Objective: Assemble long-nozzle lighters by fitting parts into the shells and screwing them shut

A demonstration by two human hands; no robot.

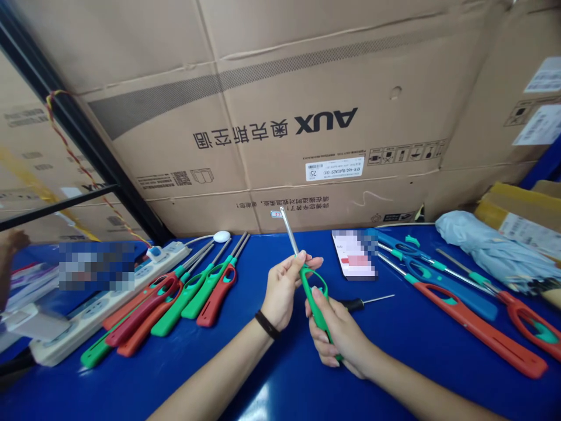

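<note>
A green long-necked gas lighter (318, 313) is held up in front of me, its metal tube slanting up and away to the left. My right hand (337, 333) wraps around the green handle, thumb on its upper side. With the fingertips of my left hand (283, 289), I pinch the base of the tube, where it joins the handle. A dark band circles my left wrist. Just behind my right hand lies a screwdriver (355, 304) with a black handle, partly hidden by that hand.
Several red and green lighters (193, 298) lie in a row at left, beside a white power strip (109, 310). More lighters (477, 327), red and blue, lie at right. A phone (356, 257) and a grey plastic bag (495, 245) are farther back. A cardboard wall (263, 70) stands behind the blue table.
</note>
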